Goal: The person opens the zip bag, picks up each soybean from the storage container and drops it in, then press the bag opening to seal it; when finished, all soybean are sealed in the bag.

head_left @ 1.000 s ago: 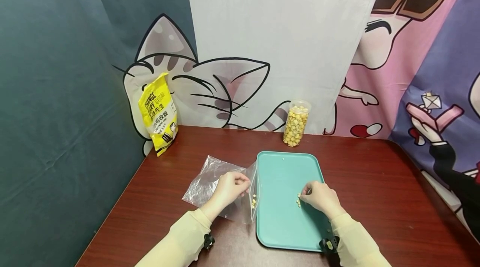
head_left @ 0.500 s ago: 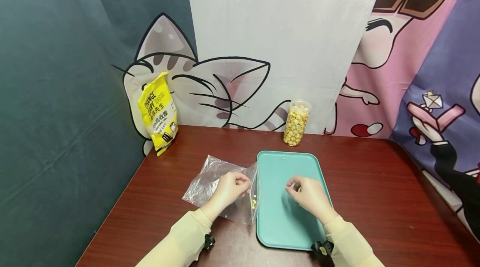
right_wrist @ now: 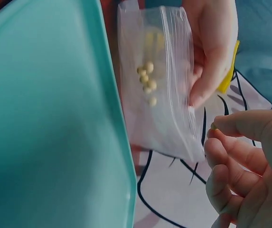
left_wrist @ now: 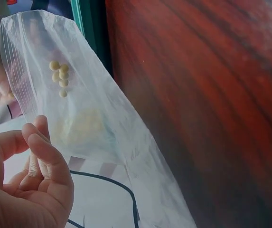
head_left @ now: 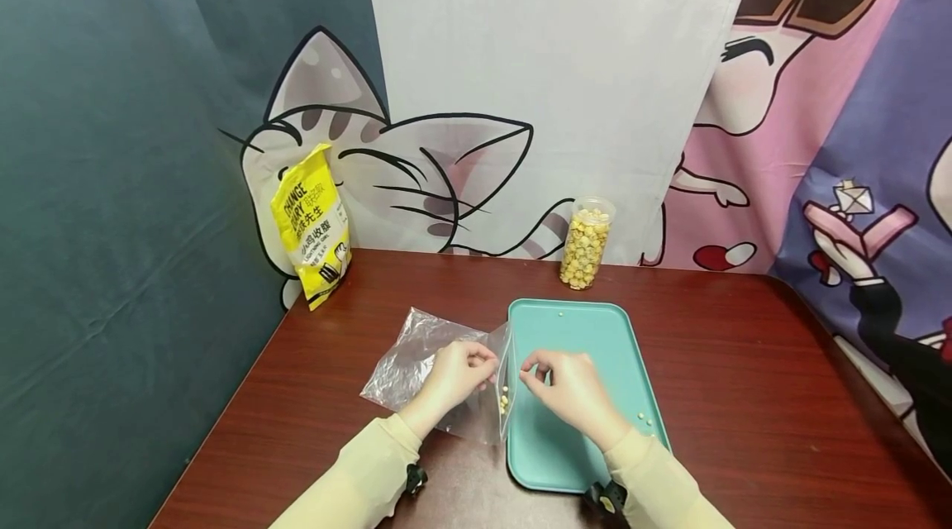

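Observation:
My left hand (head_left: 485, 364) pinches the upright mouth of a clear zip bag (head_left: 420, 359) at the left edge of the teal tray (head_left: 595, 339). A few small yellow beans (head_left: 504, 401) lie inside the bag (left_wrist: 93, 118), seen as a cluster of beans (left_wrist: 59, 76) in the left wrist view. My right hand (head_left: 530, 368) is over the tray's left part, close to the bag mouth, and pinches one yellow bean (right_wrist: 213, 126) between thumb and forefinger. In the right wrist view my left hand (right_wrist: 211, 52) holds the bag (right_wrist: 159, 85) beside the tray (right_wrist: 45, 118).
A few loose beans (head_left: 643, 416) lie on the tray's right side. A clear jar of yellow beans (head_left: 585, 244) stands behind the tray by the backdrop. A yellow pouch (head_left: 311, 223) leans at the back left. The brown table (head_left: 744, 380) shows bare wood to the right.
My right hand has moved left across the tray from the loose beans to the bag mouth, pinching a bean. The left hand and bag have stayed put.

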Tool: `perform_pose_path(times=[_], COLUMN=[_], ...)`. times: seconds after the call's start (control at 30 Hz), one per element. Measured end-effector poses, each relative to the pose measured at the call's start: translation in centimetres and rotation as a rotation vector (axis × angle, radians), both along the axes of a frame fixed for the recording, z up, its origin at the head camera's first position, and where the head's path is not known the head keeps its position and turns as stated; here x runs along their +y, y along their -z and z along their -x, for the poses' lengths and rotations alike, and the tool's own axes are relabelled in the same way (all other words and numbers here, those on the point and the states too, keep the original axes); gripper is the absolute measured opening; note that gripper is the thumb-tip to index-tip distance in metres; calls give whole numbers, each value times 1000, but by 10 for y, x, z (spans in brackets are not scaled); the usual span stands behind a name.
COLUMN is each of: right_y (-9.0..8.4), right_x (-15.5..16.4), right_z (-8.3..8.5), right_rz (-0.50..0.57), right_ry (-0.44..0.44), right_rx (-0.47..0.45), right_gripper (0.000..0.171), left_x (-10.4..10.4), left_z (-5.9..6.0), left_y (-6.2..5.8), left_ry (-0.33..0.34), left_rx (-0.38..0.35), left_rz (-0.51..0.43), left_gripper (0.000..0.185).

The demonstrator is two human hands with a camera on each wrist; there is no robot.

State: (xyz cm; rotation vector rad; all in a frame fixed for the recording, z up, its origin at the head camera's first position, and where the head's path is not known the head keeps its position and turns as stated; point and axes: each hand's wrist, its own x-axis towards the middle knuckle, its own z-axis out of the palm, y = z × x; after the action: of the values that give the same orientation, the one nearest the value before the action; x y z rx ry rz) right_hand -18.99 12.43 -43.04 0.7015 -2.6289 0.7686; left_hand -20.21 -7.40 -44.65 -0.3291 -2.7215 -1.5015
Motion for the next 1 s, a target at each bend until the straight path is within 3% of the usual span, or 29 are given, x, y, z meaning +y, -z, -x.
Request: perform_pose_path(times=[0.37, 1.0], right_y=[2, 6], right_x=[-9, 15], right_z=[-1, 3], right_rz=[15, 79], right_ry=[-4, 44], right_rx=[-45, -78], right_gripper=[5, 5], left_x=[-1, -2], left_z=[0, -2], left_y=[3, -2], left_ry=[17, 0], left_rx=[18, 28], left_rz=[-16, -15], left_gripper=[9, 8])
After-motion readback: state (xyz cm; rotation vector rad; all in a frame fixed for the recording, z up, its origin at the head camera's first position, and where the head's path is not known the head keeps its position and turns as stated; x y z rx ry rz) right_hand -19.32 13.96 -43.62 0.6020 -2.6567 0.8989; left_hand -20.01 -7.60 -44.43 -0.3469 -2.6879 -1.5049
